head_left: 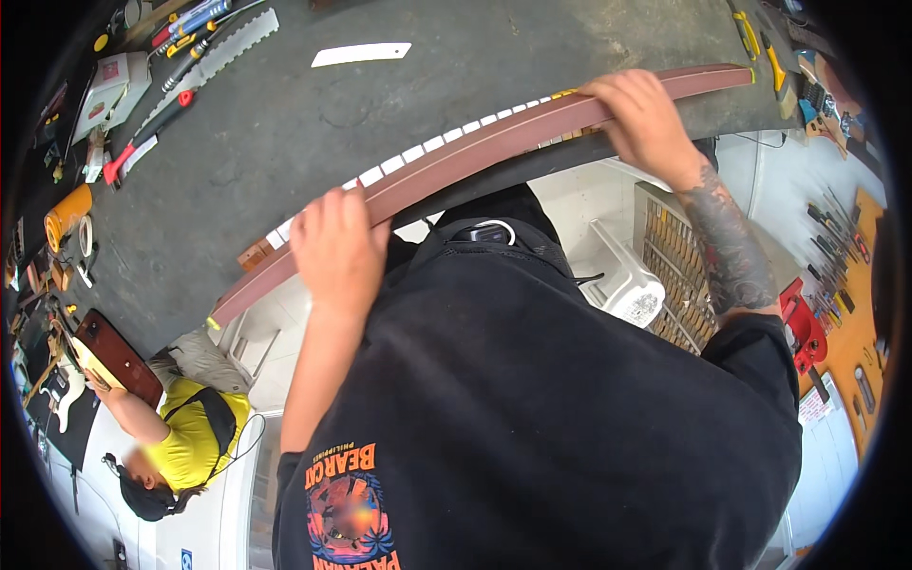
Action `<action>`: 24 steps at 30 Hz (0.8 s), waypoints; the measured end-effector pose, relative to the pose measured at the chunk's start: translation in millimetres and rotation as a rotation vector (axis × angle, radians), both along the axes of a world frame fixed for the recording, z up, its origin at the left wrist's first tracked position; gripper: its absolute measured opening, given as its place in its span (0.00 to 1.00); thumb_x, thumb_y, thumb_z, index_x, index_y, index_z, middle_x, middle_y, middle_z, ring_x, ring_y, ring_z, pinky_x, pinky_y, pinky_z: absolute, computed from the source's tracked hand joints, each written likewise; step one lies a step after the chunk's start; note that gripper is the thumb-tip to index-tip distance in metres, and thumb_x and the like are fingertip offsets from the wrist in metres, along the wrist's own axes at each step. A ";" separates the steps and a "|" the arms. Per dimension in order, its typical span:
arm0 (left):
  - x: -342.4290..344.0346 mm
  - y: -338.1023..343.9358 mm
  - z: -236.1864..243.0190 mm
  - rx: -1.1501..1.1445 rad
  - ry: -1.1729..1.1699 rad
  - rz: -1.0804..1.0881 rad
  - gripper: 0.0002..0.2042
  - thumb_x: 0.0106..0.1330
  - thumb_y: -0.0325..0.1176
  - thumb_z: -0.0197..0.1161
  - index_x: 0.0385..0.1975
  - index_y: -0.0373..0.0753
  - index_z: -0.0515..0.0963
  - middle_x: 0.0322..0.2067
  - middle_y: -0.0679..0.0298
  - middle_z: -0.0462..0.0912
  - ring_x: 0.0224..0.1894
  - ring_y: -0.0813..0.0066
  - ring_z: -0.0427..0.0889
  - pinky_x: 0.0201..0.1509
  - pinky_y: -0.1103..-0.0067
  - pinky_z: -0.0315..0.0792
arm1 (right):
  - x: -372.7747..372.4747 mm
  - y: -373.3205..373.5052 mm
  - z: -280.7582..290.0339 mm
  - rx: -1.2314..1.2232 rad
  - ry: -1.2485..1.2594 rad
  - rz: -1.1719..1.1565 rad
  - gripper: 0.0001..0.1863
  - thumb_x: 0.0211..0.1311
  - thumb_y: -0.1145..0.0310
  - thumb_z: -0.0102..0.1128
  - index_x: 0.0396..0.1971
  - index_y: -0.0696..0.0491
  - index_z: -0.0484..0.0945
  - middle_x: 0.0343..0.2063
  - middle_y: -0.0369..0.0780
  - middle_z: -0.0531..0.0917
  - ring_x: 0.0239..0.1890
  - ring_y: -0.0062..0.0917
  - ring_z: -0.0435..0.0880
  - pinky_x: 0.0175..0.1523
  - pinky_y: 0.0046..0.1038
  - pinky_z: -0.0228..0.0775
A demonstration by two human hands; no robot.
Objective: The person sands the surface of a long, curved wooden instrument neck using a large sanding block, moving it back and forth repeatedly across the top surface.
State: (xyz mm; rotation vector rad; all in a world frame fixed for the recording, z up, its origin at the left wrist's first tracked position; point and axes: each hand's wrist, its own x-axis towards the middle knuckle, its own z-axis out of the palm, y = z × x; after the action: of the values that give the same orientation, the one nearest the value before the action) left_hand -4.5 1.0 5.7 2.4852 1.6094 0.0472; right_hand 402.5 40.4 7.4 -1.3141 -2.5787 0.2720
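A long reddish-brown bar with yellowish end tips lies along the front edge of the dark worktop. My left hand grips its left part, fingers curled over the top. My right hand is wrapped over its right part. Just behind the bar, a narrow strip of white rectangular pieces runs between my hands, with some yellow at its right end; much of what lies underneath is hidden. A small wooden piece shows beside the left end. A white flat strip lies farther back.
Saws and screwdrivers lie at the back left, orange tape at the left edge. Yellow-handled tools are at the right, near a wall tool board. A co-worker in yellow handles a guitar lower left. A white plastic object sits below.
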 end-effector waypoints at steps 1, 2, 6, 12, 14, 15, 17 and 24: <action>-18.8 -1.5 -1.6 -0.008 0.019 0.018 0.26 0.50 0.34 0.80 0.50 0.39 0.78 0.47 0.56 0.82 0.52 0.52 0.81 0.60 0.59 0.72 | -6.8 -0.1 -0.7 0.001 0.026 0.011 0.26 0.46 0.78 0.68 0.51 0.53 0.81 0.43 0.39 0.86 0.49 0.38 0.84 0.55 0.42 0.73; -48.0 -3.8 -0.4 -0.014 0.040 0.032 0.26 0.50 0.32 0.79 0.50 0.39 0.78 0.48 0.56 0.83 0.52 0.51 0.81 0.60 0.59 0.72 | -28.7 -6.8 -14.5 0.006 0.086 0.022 0.23 0.49 0.76 0.66 0.50 0.54 0.81 0.44 0.41 0.86 0.49 0.38 0.84 0.54 0.42 0.74; -204.8 -29.3 -5.6 -0.045 0.107 0.143 0.27 0.50 0.27 0.77 0.53 0.40 0.77 0.53 0.56 0.82 0.58 0.50 0.79 0.65 0.57 0.68 | -176.2 -32.2 -7.8 -0.012 0.116 0.035 0.17 0.61 0.68 0.59 0.49 0.52 0.82 0.39 0.35 0.83 0.44 0.27 0.83 0.50 0.34 0.74; -95.0 -28.1 -9.5 -0.034 0.116 -0.007 0.26 0.51 0.31 0.76 0.52 0.40 0.77 0.47 0.58 0.80 0.55 0.54 0.78 0.64 0.59 0.69 | -70.0 -37.7 -13.5 -0.023 0.119 -0.027 0.18 0.60 0.72 0.61 0.51 0.51 0.83 0.44 0.36 0.86 0.46 0.30 0.83 0.51 0.35 0.72; -25.3 -20.3 -3.0 -0.026 0.035 -0.033 0.26 0.50 0.33 0.77 0.52 0.40 0.77 0.47 0.60 0.80 0.54 0.58 0.79 0.63 0.61 0.69 | -21.4 -36.4 -2.9 -0.020 0.065 -0.024 0.18 0.59 0.74 0.61 0.51 0.50 0.83 0.44 0.36 0.87 0.46 0.31 0.84 0.51 0.36 0.72; -8.0 -17.8 0.1 -0.035 -0.001 -0.040 0.26 0.50 0.33 0.77 0.51 0.41 0.77 0.47 0.60 0.81 0.54 0.59 0.79 0.63 0.61 0.70 | -10.5 -36.7 2.1 -0.020 0.041 -0.042 0.19 0.58 0.75 0.62 0.51 0.49 0.83 0.43 0.37 0.87 0.46 0.32 0.84 0.51 0.37 0.71; -24.5 -25.0 -4.4 -0.038 -0.002 -0.029 0.27 0.49 0.32 0.77 0.52 0.40 0.77 0.48 0.60 0.81 0.55 0.58 0.79 0.63 0.61 0.69 | -15.4 -42.1 -0.7 -0.033 0.058 -0.049 0.21 0.55 0.74 0.64 0.51 0.49 0.83 0.42 0.37 0.87 0.45 0.33 0.84 0.51 0.37 0.71; -183.1 -51.4 -11.0 -0.007 0.112 0.116 0.28 0.50 0.26 0.75 0.54 0.39 0.77 0.51 0.56 0.82 0.58 0.50 0.78 0.65 0.58 0.67 | -160.0 -52.9 -10.5 -0.029 0.161 -0.027 0.18 0.62 0.67 0.58 0.51 0.52 0.82 0.41 0.34 0.84 0.44 0.26 0.83 0.50 0.33 0.73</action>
State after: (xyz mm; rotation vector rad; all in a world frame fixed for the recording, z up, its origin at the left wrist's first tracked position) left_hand -187.6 -50.5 -5.3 2.4270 1.7935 -0.0840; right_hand 242.5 -12.6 -3.0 -1.2799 -2.4308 0.3942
